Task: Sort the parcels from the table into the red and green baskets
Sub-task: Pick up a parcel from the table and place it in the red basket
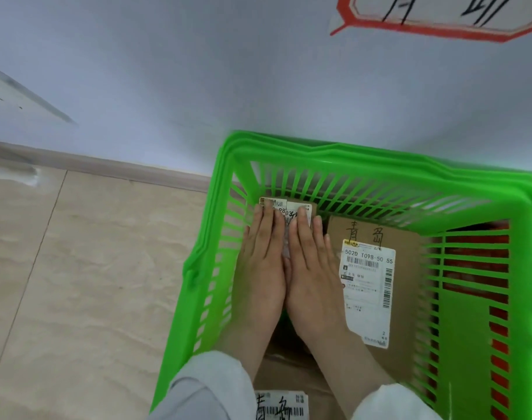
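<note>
1. Two flat hands, fingers straight, gripping nothing; left hand (260, 262) and right hand (311, 268) lie side by side on the small parcel (289, 207) at 10 o'clock inside the green basket (349, 153).
2. Small parcel's label mostly covered; "803" readable.
3. Cardboard parcel (410, 253) just beside the right hand at 3 o'clock; handwritten "青岛"; its white label (367, 286) reads "502D T098-50 55", with barcodes.
4. Third parcel (279, 404) at 6 o'clock, between the sleeves; "青岛" handwritten on it.
5. Red basket (476, 268) shows through the slats at 3 o'clock.
</note>
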Motion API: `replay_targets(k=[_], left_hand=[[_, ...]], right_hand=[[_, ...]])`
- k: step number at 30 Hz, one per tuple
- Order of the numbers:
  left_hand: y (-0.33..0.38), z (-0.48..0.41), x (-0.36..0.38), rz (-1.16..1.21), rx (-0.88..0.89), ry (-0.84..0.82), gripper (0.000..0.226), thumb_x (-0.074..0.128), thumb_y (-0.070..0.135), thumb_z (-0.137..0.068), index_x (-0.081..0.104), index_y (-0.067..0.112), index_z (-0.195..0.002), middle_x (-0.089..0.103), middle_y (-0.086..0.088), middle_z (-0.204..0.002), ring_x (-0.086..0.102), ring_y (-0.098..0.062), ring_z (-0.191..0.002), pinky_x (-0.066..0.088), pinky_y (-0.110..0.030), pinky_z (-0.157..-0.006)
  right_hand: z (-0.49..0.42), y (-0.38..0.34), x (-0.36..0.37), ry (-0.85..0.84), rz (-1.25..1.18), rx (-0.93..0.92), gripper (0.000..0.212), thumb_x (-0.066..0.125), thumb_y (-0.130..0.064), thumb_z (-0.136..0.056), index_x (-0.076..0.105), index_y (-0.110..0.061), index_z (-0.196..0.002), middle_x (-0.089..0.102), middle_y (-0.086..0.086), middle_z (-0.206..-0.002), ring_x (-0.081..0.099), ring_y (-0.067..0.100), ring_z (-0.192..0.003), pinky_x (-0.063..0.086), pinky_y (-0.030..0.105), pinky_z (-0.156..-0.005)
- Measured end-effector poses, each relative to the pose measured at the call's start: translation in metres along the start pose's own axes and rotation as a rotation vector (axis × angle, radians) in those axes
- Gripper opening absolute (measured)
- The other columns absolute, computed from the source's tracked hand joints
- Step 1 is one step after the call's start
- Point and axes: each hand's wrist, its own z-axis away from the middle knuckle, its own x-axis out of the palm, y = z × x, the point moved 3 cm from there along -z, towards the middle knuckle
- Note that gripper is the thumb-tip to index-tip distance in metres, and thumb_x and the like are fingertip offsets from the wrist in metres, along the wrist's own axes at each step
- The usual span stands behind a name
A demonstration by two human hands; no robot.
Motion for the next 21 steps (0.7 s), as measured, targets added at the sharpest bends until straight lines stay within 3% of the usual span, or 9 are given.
replay_targets(k=[3, 4, 6, 9, 13, 17, 21], left_hand=[[0.015, -0.006, -0.025, -0.009, -0.064, -0.128, 0.058, 0.029, 0.02, -0.093, 0.018, -0.001, -0.146, 0.007, -0.008, -0.152, -0.003, -0.009, -0.144, -0.005, -0.019, -0.116], [0.025, -0.006, -0.039, 0.015, -0.09, -0.211, 0.059, 0.027, 0.02, -0.095, 0.01, 0.002, -0.148, -0.003, -0.005, -0.152, -0.007, -0.009, -0.144, -0.006, -0.02, -0.117], [0.055, -0.002, -0.081, 0.117, -0.143, -0.286, 0.058, 0.028, 0.014, -0.096, 0.006, 0.009, -0.149, -0.01, 0.002, -0.152, -0.009, -0.006, -0.141, -0.001, -0.024, -0.119], [0.111, 0.018, -0.159, 0.24, -0.273, -0.307, 0.055, 0.029, 0.008, -0.098, 0.013, 0.016, -0.15, -0.001, 0.008, -0.157, -0.002, -0.001, -0.142, 0.005, -0.022, -0.119], [0.185, 0.072, -0.268, 0.378, -0.518, -0.358, 0.049, 0.034, 0.014, -0.1, 0.025, 0.019, -0.148, 0.022, 0.007, -0.156, 0.019, -0.007, -0.143, 0.016, -0.021, -0.114], [0.25, 0.126, -0.37, 0.53, -0.813, -0.302, 0.042, 0.037, 0.014, -0.1, 0.039, 0.014, -0.142, 0.042, -0.003, -0.146, 0.039, -0.018, -0.134, 0.028, -0.028, -0.11], [0.307, 0.169, -0.433, 0.72, -0.931, -0.282, 0.031, 0.039, 0.017, -0.099, 0.053, 0.009, -0.126, 0.056, -0.009, -0.128, 0.051, -0.025, -0.122, 0.037, -0.039, -0.107]], right_hand=[[-0.001, -0.008, -0.029, -0.194, -0.18, 0.027, 0.058, 0.007, -0.041, -0.092, -0.01, -0.02, -0.143, -0.017, -0.003, -0.153, -0.026, 0.003, -0.139, -0.018, 0.022, -0.113], [0.001, -0.014, -0.044, -0.236, -0.268, 0.037, 0.059, 0.006, -0.044, -0.089, -0.013, -0.021, -0.14, -0.021, -0.006, -0.151, -0.024, 0.003, -0.139, -0.018, 0.023, -0.114], [0.011, -0.03, -0.089, -0.192, -0.432, 0.109, 0.058, 0.023, -0.04, -0.095, -0.007, -0.022, -0.141, -0.014, -0.008, -0.152, -0.012, 0.006, -0.142, -0.005, 0.027, -0.118], [0.046, -0.063, -0.174, -0.165, -0.588, 0.362, 0.06, 0.039, -0.022, -0.1, 0.001, -0.026, -0.147, 0.0, -0.012, -0.156, 0.003, 0.006, -0.145, 0.005, 0.015, -0.113], [0.114, -0.108, -0.295, -0.161, -0.829, 0.719, 0.051, 0.039, -0.024, -0.1, 0.025, -0.02, -0.149, 0.027, -0.009, -0.153, 0.024, 0.007, -0.141, 0.016, 0.012, -0.104], [0.187, -0.148, -0.408, -0.107, -0.947, 0.882, 0.047, 0.043, -0.028, -0.099, 0.034, -0.019, -0.145, 0.042, -0.005, -0.145, 0.037, 0.01, -0.132, 0.026, 0.021, -0.105], [0.25, -0.165, -0.484, 0.001, -1.058, 0.999, 0.037, 0.045, -0.031, -0.097, 0.048, -0.019, -0.133, 0.054, -0.001, -0.135, 0.049, 0.016, -0.125, 0.035, 0.039, -0.11]])
